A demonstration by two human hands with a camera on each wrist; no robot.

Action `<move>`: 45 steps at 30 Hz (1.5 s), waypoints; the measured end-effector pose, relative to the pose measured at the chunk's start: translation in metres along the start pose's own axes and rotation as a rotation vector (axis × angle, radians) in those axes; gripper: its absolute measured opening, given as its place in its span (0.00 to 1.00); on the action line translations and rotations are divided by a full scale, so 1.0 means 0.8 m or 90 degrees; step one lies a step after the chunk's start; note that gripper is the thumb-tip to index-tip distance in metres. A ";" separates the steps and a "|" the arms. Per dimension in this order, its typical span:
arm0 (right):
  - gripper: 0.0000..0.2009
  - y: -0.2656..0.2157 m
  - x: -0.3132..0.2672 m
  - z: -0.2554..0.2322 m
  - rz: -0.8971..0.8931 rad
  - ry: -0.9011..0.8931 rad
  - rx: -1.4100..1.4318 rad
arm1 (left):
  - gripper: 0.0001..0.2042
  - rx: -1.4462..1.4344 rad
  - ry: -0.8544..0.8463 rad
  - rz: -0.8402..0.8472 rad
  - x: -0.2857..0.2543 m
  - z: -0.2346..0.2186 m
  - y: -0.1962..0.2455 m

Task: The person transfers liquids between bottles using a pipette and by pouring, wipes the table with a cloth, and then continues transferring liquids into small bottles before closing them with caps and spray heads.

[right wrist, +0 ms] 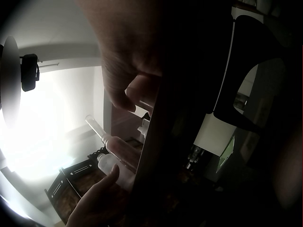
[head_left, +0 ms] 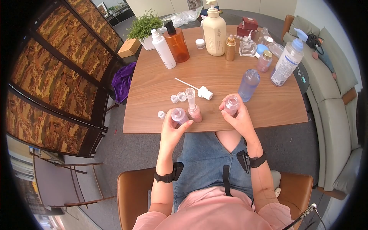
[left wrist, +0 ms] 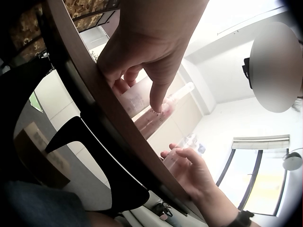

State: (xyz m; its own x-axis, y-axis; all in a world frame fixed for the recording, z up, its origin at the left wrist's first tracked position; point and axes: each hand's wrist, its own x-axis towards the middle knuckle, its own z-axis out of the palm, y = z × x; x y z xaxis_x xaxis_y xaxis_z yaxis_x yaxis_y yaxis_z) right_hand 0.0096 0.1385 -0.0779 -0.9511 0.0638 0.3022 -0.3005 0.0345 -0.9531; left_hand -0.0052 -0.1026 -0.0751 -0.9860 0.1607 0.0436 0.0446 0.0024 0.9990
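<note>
Near the table's front edge, the left hand grips a small uncapped lilac bottle. Just right of it stands a pink bottle with a clear funnel-like piece upright in its mouth. The right hand grips another small open pinkish bottle, thumb and fingers around its sides. Behind that hand stands an open blue bottle. In the left wrist view, the left hand curls around its bottle. In the right wrist view, the right hand holds its bottle.
A white pump head with tube and several small white caps lie on the table. Toward the back stand a white spray bottle, an amber bottle, a cream pump bottle, a gold bottle and a clear pump bottle.
</note>
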 end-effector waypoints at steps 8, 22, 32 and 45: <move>0.15 0.002 0.000 0.001 0.002 0.001 0.012 | 0.21 0.000 -0.012 -0.017 0.000 -0.001 0.001; 0.14 -0.001 0.000 0.002 0.006 0.011 0.030 | 0.22 -0.021 -0.030 -0.014 -0.003 -0.002 0.006; 0.14 -0.002 0.000 0.001 0.003 0.001 0.007 | 0.23 0.080 0.019 0.102 -0.023 0.024 0.022; 0.16 -0.001 0.000 -0.001 0.007 -0.005 0.004 | 0.28 0.162 0.020 0.168 -0.048 0.043 0.043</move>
State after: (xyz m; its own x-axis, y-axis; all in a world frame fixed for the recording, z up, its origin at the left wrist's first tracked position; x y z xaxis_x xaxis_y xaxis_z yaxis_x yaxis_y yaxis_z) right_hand 0.0103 0.1395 -0.0769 -0.9548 0.0567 0.2919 -0.2908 0.0279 -0.9564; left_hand 0.0394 -0.0745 -0.0430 -0.9396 0.1586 0.3034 0.3324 0.2104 0.9194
